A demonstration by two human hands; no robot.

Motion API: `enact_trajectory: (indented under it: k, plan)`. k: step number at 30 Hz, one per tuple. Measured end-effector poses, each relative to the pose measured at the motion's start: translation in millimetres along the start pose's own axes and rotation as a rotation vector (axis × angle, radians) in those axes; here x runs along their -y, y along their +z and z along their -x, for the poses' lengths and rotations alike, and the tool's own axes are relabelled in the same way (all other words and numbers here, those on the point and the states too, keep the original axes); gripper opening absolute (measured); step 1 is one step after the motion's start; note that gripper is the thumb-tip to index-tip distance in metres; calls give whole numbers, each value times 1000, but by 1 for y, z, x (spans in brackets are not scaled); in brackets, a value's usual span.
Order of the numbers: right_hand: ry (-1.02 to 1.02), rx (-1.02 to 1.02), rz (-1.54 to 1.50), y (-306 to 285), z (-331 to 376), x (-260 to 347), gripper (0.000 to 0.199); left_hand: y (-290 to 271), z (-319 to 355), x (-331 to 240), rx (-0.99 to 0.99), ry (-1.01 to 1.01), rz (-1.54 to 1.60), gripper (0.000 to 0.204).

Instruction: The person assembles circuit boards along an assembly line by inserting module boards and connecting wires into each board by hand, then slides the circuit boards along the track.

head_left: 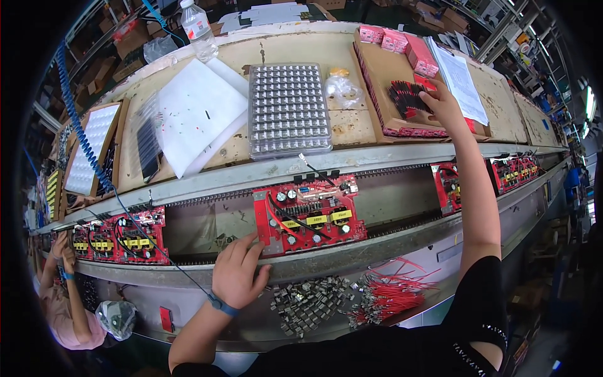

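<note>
A red circuit board (308, 213) with yellow transformers and black wires lies in the long conveyor channel in front of me. My left hand (239, 271) rests at its lower left corner, fingertips on the channel's near rail and the board's edge, thumb apart. A wristband with a thin cord is on that wrist. Farther off to the right, my right hand (445, 105) reaches into a shallow cardboard tray (377, 81). Its fingers are bent together at a fanned pile of small black-and-red strips (407, 97). What sits between the fingertips is hidden.
More red boards stand in the channel at left (119, 235) and right (515, 171). Beyond are a plastic tray of metal parts (289, 103), white foam sheets (201, 107) and a bottle (198, 30). Nearer lie metal clips (311, 305) and red wires (392, 295). Another person's hands (63, 248) work far left.
</note>
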State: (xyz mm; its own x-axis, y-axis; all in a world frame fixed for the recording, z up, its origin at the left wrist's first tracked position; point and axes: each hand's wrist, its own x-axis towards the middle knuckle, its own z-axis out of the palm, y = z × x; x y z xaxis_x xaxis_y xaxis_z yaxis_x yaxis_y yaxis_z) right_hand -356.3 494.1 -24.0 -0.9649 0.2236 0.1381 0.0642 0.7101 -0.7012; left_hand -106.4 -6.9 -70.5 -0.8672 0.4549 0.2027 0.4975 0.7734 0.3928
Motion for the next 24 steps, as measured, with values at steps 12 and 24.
enact_trajectory:
  k: [12,24]
  plan:
    - [-203,-350,575,-1,15,12,63,-1,-2,1,22,-13,7,51]
    - [-113,473,-523,80,135,88,54,3,2,1,-15,-3,-17,52]
